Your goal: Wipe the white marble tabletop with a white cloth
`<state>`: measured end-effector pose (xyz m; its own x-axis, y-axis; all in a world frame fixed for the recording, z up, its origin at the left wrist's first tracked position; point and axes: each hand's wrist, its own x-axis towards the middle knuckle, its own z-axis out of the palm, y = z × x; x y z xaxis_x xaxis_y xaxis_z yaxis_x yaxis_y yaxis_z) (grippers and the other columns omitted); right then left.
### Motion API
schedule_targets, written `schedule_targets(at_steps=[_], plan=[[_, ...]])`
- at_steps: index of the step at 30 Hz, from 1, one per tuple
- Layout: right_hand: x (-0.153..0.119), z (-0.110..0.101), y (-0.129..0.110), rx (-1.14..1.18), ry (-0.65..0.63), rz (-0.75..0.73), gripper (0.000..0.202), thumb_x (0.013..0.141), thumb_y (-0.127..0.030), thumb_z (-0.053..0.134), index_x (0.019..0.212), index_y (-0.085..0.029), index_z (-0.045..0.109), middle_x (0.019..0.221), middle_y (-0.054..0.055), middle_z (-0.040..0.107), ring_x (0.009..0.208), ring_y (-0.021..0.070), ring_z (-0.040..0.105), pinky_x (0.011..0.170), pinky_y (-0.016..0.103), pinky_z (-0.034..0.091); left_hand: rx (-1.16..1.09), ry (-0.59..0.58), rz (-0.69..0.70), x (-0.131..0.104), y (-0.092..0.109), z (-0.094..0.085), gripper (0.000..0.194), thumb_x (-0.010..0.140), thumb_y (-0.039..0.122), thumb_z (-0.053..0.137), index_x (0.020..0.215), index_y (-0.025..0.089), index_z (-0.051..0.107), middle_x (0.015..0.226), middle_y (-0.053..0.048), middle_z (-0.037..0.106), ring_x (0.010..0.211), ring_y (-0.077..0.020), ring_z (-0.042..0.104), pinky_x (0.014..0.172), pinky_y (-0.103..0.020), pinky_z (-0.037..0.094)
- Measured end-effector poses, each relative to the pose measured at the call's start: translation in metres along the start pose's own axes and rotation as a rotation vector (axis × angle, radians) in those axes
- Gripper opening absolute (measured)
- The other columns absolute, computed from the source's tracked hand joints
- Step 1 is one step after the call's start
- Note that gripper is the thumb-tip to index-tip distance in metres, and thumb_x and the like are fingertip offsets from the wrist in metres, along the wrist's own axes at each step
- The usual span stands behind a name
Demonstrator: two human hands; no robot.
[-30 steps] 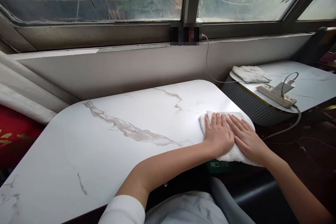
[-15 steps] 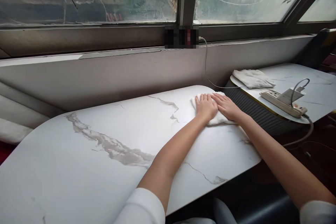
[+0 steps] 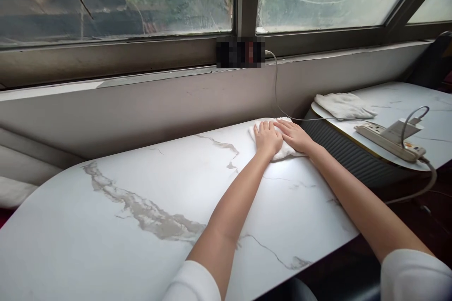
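A white cloth [image 3: 285, 151] lies near the far right corner of the white marbled table [image 3: 148, 169]. My left hand [image 3: 269, 138] rests on it, fingers stretched forward and lying flat. Right beside it, my right hand [image 3: 294, 136] also presses flat on the cloth, its fingertips pointing left near those of my left hand. Neither hand is wrapped round anything; both palms hide part of the cloth.
On a second marbled table at the right lie another white cloth [image 3: 344, 105] and a power strip [image 3: 390, 141] with a plug. A thin white cable [image 3: 276, 84] hangs from the window ledge and runs behind my hands to that table.
Both hands and the cloth under them have shifted slightly left and toward the wall along the table's far edge. The view has also turned a little.
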<state>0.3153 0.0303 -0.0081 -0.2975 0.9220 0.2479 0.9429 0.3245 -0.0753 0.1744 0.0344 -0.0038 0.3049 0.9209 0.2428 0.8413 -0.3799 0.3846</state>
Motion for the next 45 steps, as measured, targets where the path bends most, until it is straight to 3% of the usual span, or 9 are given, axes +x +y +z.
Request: schedule_targets(at_steps=[6,13,16,19,23,27,32,39,45], plan=[[-0.075,-0.016,-0.019,0.007,-0.006,0.014,0.054,0.096,-0.041,0.023,0.146,-0.025,0.034,0.15,0.006,0.038,0.139,0.0218,0.032,0.111,0.047,0.03,0.003,-0.036,0.092,-0.062,0.024,-0.006,0.052,0.095,0.028,0.023,0.141,0.008,0.039,0.149,-0.011,0.04,0.14,-0.0233,0.029,0.118,-0.046,0.016],[-0.182,-0.039,-0.075,-0.054,0.044,0.057,0.055,0.098,-0.036,0.022,0.152,-0.026,0.016,0.151,0.007,0.036,0.14,0.0211,0.03,0.112,0.048,0.029,-0.023,-0.122,0.257,-0.154,0.046,-0.022,0.054,0.096,0.032,0.022,0.144,0.009,0.034,0.151,-0.012,0.035,0.143,-0.0244,0.024,0.118,-0.05,0.015],[-0.204,-0.042,-0.101,-0.081,0.054,0.085,0.056,0.098,-0.035,0.023,0.152,-0.024,0.017,0.151,0.009,0.036,0.141,0.0218,0.029,0.112,0.048,0.028,-0.042,-0.147,0.304,-0.18,0.042,-0.033,0.056,0.096,0.032,0.021,0.144,0.005,0.033,0.152,-0.014,0.034,0.143,-0.026,0.023,0.118,-0.051,0.014],[-0.207,-0.041,-0.118,-0.115,0.034,0.119,0.056,0.097,-0.033,0.024,0.152,-0.023,0.017,0.151,0.008,0.037,0.14,0.022,0.029,0.113,0.047,0.028,-0.046,-0.169,0.308,-0.191,0.033,-0.041,0.055,0.097,0.032,0.021,0.144,0.006,0.033,0.152,-0.013,0.033,0.143,-0.0245,0.023,0.118,-0.05,0.014],[-0.189,-0.037,-0.129,-0.127,-0.019,0.148,0.055,0.096,-0.03,0.022,0.15,-0.021,0.024,0.151,0.007,0.036,0.141,0.0219,0.028,0.112,0.047,0.028,-0.051,-0.169,0.269,-0.187,0.02,-0.045,0.054,0.097,0.031,0.021,0.144,0.009,0.035,0.152,-0.01,0.035,0.142,-0.0224,0.025,0.119,-0.047,0.015],[-0.147,-0.03,-0.137,-0.125,-0.077,0.156,0.055,0.095,-0.027,0.021,0.147,-0.016,0.033,0.152,0.008,0.034,0.141,0.022,0.027,0.113,0.046,0.025,-0.053,-0.164,0.195,-0.163,-0.005,-0.049,0.052,0.096,0.03,0.022,0.143,0.011,0.036,0.152,-0.009,0.035,0.142,-0.0222,0.026,0.119,-0.046,0.015],[-0.063,-0.012,-0.147,-0.103,-0.08,0.18,0.054,0.093,-0.027,0.024,0.145,-0.014,0.036,0.151,0.01,0.035,0.14,0.0238,0.029,0.112,0.045,0.025,-0.021,-0.16,0.13,-0.103,-0.059,-0.057,0.05,0.095,0.026,0.028,0.142,0.012,0.038,0.151,-0.009,0.037,0.14,-0.0215,0.029,0.118,-0.044,0.017],[0.051,0.016,-0.139,0.029,-0.03,0.069,0.051,0.093,-0.027,0.028,0.142,-0.016,0.04,0.149,0.009,0.039,0.137,0.0227,0.033,0.11,0.044,0.026,0.001,-0.024,-0.021,-0.025,-0.12,-0.059,0.045,0.094,0.022,0.029,0.136,0.016,0.044,0.145,-0.008,0.044,0.136,-0.0203,0.035,0.116,-0.043,0.02],[0.079,0.028,-0.13,0.059,0.017,-0.004,0.05,0.092,-0.025,0.029,0.139,-0.017,0.043,0.146,0.01,0.044,0.134,0.0219,0.037,0.108,0.041,0.028,0.032,0.039,-0.069,-0.008,-0.132,-0.056,0.043,0.094,0.021,0.029,0.133,0.016,0.047,0.142,-0.008,0.049,0.132,-0.0204,0.039,0.116,-0.042,0.022]])
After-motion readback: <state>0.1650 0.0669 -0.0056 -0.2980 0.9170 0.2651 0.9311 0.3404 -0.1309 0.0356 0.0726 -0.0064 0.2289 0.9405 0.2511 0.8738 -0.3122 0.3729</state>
